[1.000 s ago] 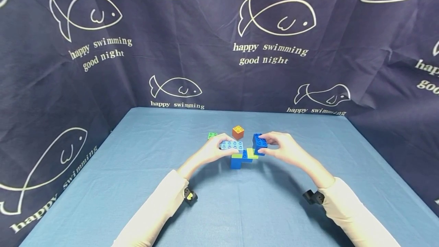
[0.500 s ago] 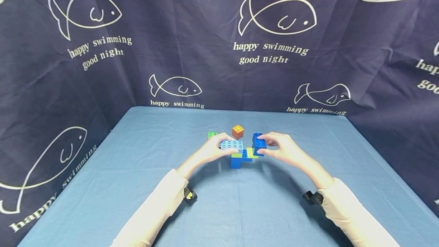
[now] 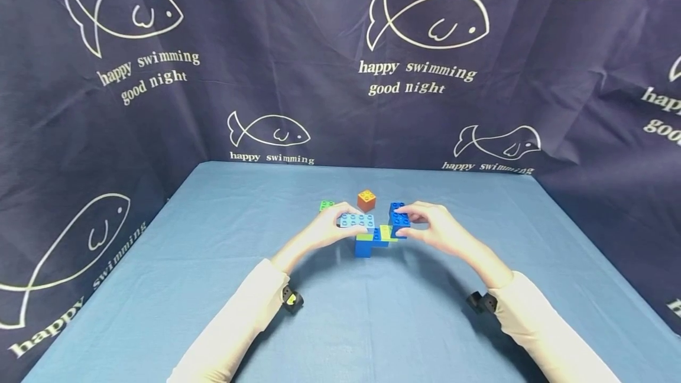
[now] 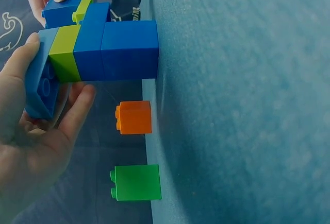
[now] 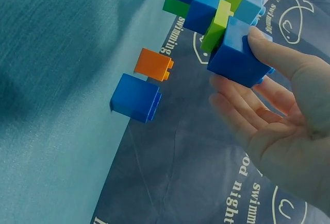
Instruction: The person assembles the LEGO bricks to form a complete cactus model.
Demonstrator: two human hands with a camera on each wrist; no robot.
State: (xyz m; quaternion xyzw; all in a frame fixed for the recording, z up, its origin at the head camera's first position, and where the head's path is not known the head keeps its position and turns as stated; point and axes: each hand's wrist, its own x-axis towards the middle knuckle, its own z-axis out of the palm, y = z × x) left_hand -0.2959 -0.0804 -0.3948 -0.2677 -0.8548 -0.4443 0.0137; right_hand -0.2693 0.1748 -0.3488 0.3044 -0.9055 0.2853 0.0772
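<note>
My left hand [image 3: 324, 227] holds a light blue brick [image 3: 357, 220] between thumb and fingers. That brick sits on a lime brick [image 4: 65, 54], part of a stack with a long blue brick [image 4: 93, 41] and a blue base brick [image 3: 363, 248] on the table. My right hand [image 3: 438, 226] pinches a dark blue brick [image 5: 240, 51] at a second lime brick [image 5: 216, 26] on the stack's right. In the right wrist view this dark blue brick looks slightly tilted, with a dark gap beside the lime one; whether its studs are engaged I cannot tell.
Behind the stack stand an orange brick [image 3: 366, 200] and, partly hidden by my left hand, a green brick [image 3: 327, 205]. Another blue brick [image 5: 135, 98] stands on the blue tablecloth [image 3: 340, 324] behind my right hand. A dark fish-print curtain [image 3: 340, 75] closes off the back.
The dark blue brick in my right hand has come down slightly, showing more of the loose blue brick behind it. My left hand keeps its hold. The head view has shifted a little.
</note>
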